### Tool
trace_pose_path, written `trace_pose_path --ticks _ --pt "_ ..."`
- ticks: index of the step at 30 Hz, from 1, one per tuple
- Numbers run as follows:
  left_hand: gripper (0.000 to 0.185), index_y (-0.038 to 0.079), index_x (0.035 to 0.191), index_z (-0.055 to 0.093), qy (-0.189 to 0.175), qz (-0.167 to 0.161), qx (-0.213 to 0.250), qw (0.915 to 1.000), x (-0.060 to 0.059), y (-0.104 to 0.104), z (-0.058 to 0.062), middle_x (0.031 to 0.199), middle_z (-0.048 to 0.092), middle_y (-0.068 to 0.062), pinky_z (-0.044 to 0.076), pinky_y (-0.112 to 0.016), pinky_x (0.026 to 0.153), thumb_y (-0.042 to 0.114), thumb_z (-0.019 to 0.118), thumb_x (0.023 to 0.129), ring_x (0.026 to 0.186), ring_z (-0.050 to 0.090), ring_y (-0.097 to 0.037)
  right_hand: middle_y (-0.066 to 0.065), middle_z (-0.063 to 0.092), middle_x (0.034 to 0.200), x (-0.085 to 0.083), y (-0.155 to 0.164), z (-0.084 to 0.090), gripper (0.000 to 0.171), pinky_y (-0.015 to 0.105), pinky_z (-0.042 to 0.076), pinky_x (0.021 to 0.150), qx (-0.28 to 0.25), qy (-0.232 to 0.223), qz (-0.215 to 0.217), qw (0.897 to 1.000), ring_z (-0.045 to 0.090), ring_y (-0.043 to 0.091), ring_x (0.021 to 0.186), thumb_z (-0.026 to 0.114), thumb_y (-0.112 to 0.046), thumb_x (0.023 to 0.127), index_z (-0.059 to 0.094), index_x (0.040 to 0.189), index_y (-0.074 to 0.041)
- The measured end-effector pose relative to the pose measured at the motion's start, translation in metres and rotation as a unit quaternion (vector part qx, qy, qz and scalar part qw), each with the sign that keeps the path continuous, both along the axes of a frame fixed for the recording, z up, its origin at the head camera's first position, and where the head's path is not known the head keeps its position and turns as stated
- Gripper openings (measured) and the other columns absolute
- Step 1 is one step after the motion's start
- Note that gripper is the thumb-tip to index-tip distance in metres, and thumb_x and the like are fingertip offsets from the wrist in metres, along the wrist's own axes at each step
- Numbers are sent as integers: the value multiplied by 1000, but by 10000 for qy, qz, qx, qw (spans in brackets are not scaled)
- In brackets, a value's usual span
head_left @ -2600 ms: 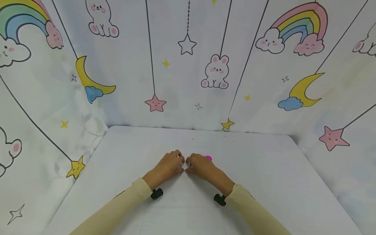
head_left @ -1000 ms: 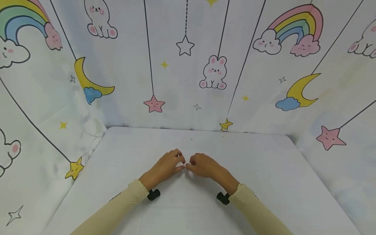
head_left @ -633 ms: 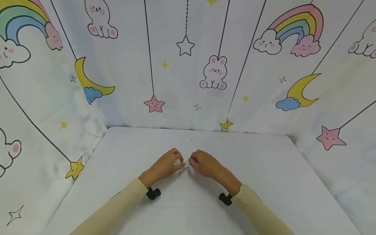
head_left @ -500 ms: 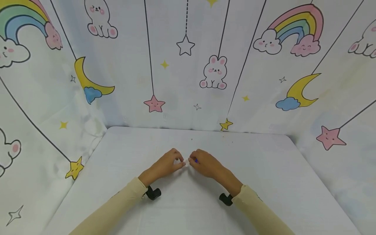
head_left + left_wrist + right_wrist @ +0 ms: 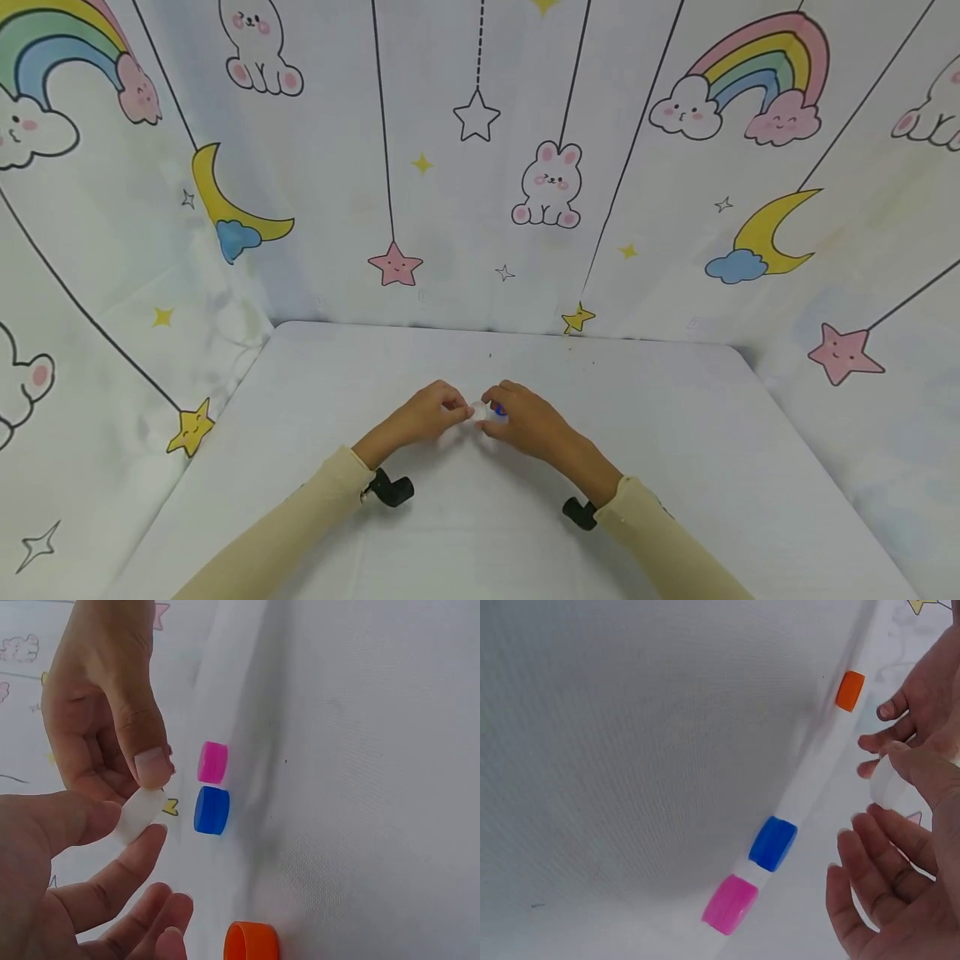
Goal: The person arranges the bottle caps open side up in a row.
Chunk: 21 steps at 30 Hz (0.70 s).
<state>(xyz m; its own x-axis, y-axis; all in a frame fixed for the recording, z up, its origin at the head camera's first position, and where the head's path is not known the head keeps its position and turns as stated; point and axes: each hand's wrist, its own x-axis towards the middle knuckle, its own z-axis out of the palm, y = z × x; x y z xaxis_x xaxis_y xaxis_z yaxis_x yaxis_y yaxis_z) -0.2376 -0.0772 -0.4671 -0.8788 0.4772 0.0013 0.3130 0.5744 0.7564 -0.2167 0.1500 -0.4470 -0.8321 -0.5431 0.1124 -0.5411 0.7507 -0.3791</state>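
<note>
A small white cap (image 5: 139,814) is held above the bench (image 5: 675,433), just beside the blue cap (image 5: 211,810). The left hand (image 5: 420,417) pinches it between thumb and forefinger; the right hand (image 5: 521,417) presses a fingertip on its edge. Such a shallow grip could let it slip, fall and knock the blue cap or the pink cap (image 5: 213,762) beyond.

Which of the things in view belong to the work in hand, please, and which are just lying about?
In hand:
white cap, pinched by the left hand
right hand, thumb touching the white cap

Lying about:
pink cap
blue cap
orange cap
table
</note>
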Motion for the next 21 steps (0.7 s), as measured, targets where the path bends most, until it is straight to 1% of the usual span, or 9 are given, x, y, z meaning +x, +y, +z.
trace_pose_path --ticks 3,6,9,12,13,15,18,21 --pt "29 5 91 77 -133 -76 67 9999 -1 -1 0 113 67 -7 51 -43 92 26 63 106 107 57 -21 6 67 104 -1 -1 -2 38 35 58 83 13 124 41 9999 65 21 96 79 -31 97 70 125 -6" --pt "29 4 95 77 -136 -98 54 9998 -1 -2 0 114 67 -8 51 -40 88 26 61 107 106 56 -21 7 67 104 -2 -2 -3 37 34 58 83 -3 151 52 9999 65 22 95 78 -30 97 70 124 -6" --pt "23 4 102 74 76 -27 2 10000 2 -1 -2 114 63 -12 53 -39 87 23 63 106 105 60 -23 5 67 102 -3 -3 -3 35 33 57 82 0 132 40 9999 65 20 94 78 -30 98 71 122 -6" --pt "14 7 109 69 333 20 -77 9994 7 1 -4 119 58 -15 54 -41 90 20 65 104 107 61 -24 1 66 101 -4 -4 -4 34 32 57 82 52 59 -9 10000 63 15 92 78 -31 98 72 120 -7" --pt "13 8 112 67 367 49 -102 9993 9 2 -4 122 57 -16 54 -42 91 19 66 104 108 62 -25 -1 65 100 -4 -4 -5 33 32 56 82 76 39 -20 10000 62 14 91 78 -31 97 72 120 -7" --pt "17 10 117 66 463 69 -198 9987 11 2 -4 129 54 -16 54 -43 94 18 68 103 112 61 -26 -2 65 100 -4 -4 -5 32 32 56 82 125 8 -35 9999 61 12 91 79 -31 97 73 119 -8" --pt "22 11 122 67 653 37 -447 9969 12 3 -4 135 52 -14 54 -44 99 17 72 101 118 61 -27 -1 66 100 -5 -5 -6 30 33 56 82 190 5 3 9998 61 13 91 79 -27 97 73 118 -7" --pt "26 10 123 67 989 -73 -725 9924 13 2 -4 136 52 -15 53 -45 101 17 76 99 121 60 -29 0 66 100 -7 -6 -9 29 34 56 82 249 -36 19 9997 62 14 91 79 -26 96 73 118 -7"
